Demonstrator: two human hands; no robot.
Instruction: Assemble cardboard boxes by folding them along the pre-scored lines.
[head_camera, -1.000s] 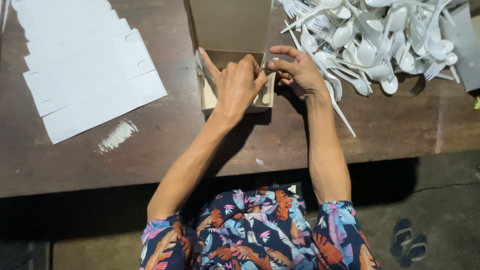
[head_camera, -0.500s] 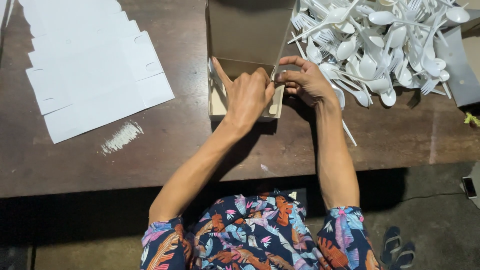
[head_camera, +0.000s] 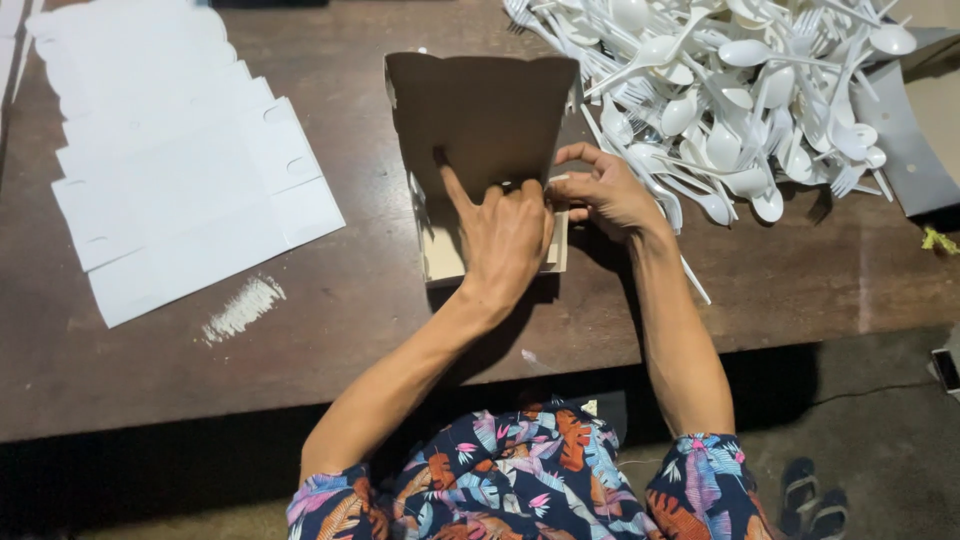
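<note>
A small cardboard box (head_camera: 480, 110) stands on the brown wooden table (head_camera: 350, 330) with its brown lid flap raised toward the far side. My left hand (head_camera: 505, 235) lies over the open box, fingers pressed down inside it against white plastic cutlery. My right hand (head_camera: 605, 190) grips the box's right edge, thumb and fingers pinching there. What lies under my left palm is hidden.
A big heap of white plastic spoons and forks (head_camera: 740, 90) fills the far right. A fanned stack of flat white box blanks (head_camera: 170, 170) lies at the left. One loose utensil (head_camera: 695, 280) sits by my right forearm. Sandals (head_camera: 810, 495) rest on the floor.
The view has shifted so the box sits lower in the frame with its raised lid fully visible. Both hands stay on the box, my left pressing deeper into it.
</note>
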